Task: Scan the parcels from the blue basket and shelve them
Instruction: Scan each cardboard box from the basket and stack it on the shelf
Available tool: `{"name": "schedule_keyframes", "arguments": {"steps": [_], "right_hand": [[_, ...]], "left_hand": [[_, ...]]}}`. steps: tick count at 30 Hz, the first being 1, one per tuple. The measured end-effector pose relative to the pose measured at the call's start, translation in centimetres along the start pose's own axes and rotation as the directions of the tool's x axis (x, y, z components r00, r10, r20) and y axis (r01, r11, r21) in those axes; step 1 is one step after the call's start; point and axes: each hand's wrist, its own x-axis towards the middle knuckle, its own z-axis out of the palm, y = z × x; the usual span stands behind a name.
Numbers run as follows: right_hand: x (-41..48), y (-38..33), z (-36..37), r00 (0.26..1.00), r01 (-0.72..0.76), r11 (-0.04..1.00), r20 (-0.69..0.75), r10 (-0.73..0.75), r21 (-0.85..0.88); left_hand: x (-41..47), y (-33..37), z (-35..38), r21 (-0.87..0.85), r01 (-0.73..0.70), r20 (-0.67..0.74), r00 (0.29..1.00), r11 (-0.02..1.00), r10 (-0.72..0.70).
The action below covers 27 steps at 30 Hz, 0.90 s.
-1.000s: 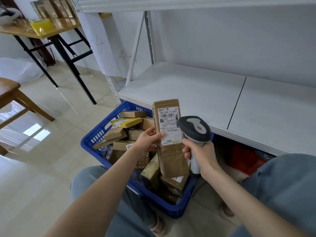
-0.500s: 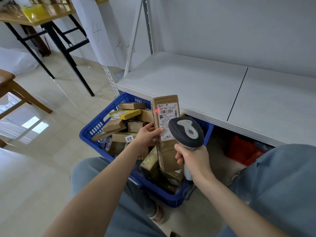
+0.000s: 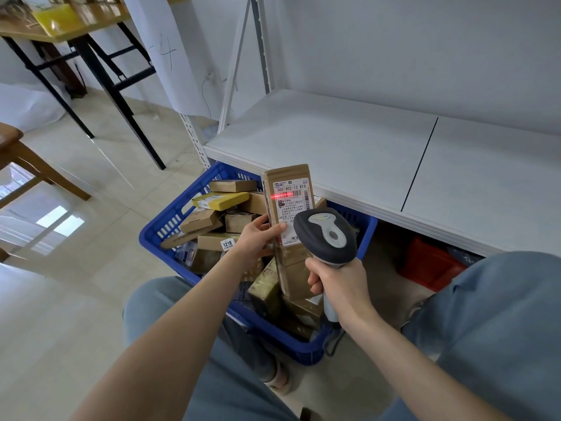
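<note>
One long brown parcel stands up tall in the left hand, held just above the blue basket and near the front edge of the white shelf. The left grip is closed on the parcel's left side, with the thumb lying on the white label. The right hand has its grip closed around the handle of the scanner, just to the right of the parcel. The parcel looks like stiff cardboard and seems light, since one hand lifts it. Its tape may be a bit slippery, so holding it around the middle by the long sides looks best. Half a second ago only a small red dot showed at the label's left edge. Now a red line glows across the barcode, and the scanner has moved a little to the right.
</note>
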Motion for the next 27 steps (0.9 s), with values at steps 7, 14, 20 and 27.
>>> {"name": "schedule_keyframes", "arguments": {"steps": [7,14,20,27], "right_hand": [[0.0,-0.2,-0.1,1.0,-0.005,1.0,-0.002,0.005,0.009],[0.1,-0.8,-0.1,1.0,0.019,1.0,0.007,-0.019,-0.002],[-0.1,-0.9,0.0,0.998,0.052,0.999,0.025,-0.052,0.008],[1.7,-3.2,-1.5,1.0,0.027,0.982,0.0,-0.028,0.187]], "left_hand": [[0.1,0.3,0.1,-0.02,0.001,0.012,1.0,1.0,-0.001],[0.1,1.1,0.1,-0.018,-0.03,-0.003,1.0,0.999,0.03],[-0.5,1.8,-0.2,-0.038,-0.053,0.014,0.998,0.998,0.053],[-2.1,5.2,-1.7,-0.038,-0.072,0.004,0.997,0.997,0.073]]}}
